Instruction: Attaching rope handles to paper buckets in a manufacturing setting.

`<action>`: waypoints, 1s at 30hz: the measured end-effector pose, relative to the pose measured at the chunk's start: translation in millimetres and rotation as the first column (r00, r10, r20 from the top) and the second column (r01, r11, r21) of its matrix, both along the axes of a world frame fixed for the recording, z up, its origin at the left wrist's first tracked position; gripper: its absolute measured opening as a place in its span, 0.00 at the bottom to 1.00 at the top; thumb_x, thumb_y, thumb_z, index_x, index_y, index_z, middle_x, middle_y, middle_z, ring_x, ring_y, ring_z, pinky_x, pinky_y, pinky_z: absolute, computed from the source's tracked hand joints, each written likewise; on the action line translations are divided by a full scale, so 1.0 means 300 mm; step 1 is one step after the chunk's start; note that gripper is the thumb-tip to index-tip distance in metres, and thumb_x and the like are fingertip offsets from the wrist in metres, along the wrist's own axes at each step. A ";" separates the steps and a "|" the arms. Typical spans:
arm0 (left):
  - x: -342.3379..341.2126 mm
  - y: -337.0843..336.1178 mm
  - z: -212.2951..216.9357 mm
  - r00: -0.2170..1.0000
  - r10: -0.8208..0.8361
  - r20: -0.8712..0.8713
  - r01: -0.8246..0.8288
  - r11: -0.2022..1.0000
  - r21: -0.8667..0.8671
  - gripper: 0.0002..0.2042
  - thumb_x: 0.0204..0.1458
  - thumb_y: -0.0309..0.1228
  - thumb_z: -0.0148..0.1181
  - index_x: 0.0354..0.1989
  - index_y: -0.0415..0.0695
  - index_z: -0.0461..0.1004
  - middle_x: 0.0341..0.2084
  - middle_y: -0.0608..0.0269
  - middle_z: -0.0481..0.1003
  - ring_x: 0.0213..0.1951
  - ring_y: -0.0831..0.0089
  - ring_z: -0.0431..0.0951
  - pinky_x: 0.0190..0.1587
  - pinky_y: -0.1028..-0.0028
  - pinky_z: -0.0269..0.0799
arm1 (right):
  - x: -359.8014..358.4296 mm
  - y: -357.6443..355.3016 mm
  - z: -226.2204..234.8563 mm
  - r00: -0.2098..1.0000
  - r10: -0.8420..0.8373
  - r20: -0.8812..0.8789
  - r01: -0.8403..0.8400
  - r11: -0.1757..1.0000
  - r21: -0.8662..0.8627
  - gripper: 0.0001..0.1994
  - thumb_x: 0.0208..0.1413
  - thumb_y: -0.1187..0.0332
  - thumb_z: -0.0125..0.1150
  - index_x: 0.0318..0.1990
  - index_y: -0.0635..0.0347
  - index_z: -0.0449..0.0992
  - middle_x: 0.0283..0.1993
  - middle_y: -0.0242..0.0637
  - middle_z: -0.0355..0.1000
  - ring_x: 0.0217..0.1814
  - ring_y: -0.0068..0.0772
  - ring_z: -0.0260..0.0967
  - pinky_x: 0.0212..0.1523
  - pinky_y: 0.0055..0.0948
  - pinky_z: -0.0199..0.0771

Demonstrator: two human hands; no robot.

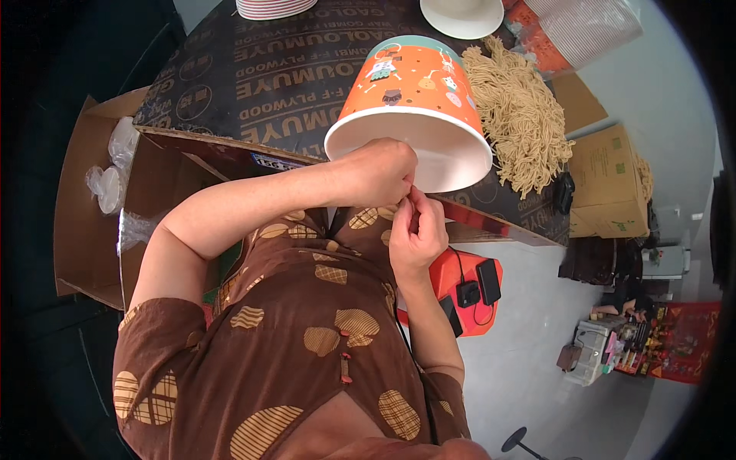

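Observation:
A large orange paper bucket (422, 80) with cartoon prints and a teal base band lies on its side, its white open mouth facing me. My left hand (377, 170) is in front of the mouth, fingers curled down and closed. Just below the rim, my right hand (418, 234) meets it in a pinch, fingertips against fingertips. Whatever is between them is too small or hidden to make out. A heap of beige cotton cords (521, 115) lies right of the bucket on the dark plywood tabletop (299, 84).
Stacked orange-and-white buckets (575, 31) in clear plastic stand at the far right. A white round item (464, 19) and a striped one (276, 6) sit at the back. Cardboard boxes flank the table left (84, 207) and right (609, 184). A red stool (483, 310) holds black devices.

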State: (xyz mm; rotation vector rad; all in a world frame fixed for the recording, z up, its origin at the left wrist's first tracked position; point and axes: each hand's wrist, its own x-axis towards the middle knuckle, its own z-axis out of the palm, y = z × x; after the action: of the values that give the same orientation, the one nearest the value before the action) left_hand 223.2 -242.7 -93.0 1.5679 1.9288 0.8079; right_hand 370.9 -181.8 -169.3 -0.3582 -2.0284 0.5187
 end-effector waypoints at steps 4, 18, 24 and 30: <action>-0.004 0.004 -0.003 0.999 0.022 0.043 -0.022 1.000 -0.005 0.05 0.46 0.24 0.58 0.25 0.34 0.77 0.21 0.49 0.77 0.26 0.62 0.79 0.30 0.66 0.72 | -0.010 0.003 -0.001 1.000 -0.026 0.011 0.026 1.000 0.004 0.11 0.48 0.83 0.63 0.40 0.68 0.76 0.30 0.42 0.72 0.25 0.39 0.71 0.23 0.33 0.71; -0.001 0.004 0.005 1.000 0.005 0.001 -0.005 0.999 -0.049 0.05 0.45 0.23 0.57 0.27 0.34 0.77 0.23 0.47 0.77 0.28 0.60 0.79 0.33 0.65 0.73 | -0.023 0.018 0.002 0.998 -0.062 -0.002 0.062 0.996 0.068 0.11 0.46 0.85 0.61 0.39 0.65 0.76 0.25 0.38 0.67 0.20 0.36 0.66 0.18 0.34 0.65; 0.009 -0.007 -0.022 0.997 0.005 -0.080 -0.004 1.000 0.021 0.05 0.46 0.23 0.56 0.27 0.34 0.77 0.24 0.45 0.77 0.30 0.54 0.79 0.34 0.63 0.73 | -0.016 0.015 0.008 0.998 -0.048 0.030 0.046 0.998 0.039 0.11 0.47 0.84 0.61 0.39 0.65 0.75 0.25 0.38 0.67 0.20 0.37 0.65 0.19 0.34 0.64; 0.011 -0.016 -0.016 0.997 0.021 -0.079 -0.017 0.999 0.052 0.05 0.47 0.23 0.57 0.26 0.34 0.77 0.24 0.44 0.77 0.31 0.53 0.80 0.34 0.63 0.74 | -0.013 0.019 0.003 0.996 -0.066 0.065 0.056 0.989 0.139 0.10 0.49 0.82 0.62 0.40 0.65 0.75 0.27 0.39 0.68 0.22 0.39 0.68 0.21 0.36 0.69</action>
State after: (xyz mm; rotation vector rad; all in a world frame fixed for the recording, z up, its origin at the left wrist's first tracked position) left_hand 226.5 -247.6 -97.8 1.6373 1.9961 0.8203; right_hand 367.0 -176.2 -168.5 -0.3580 -2.0998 0.3311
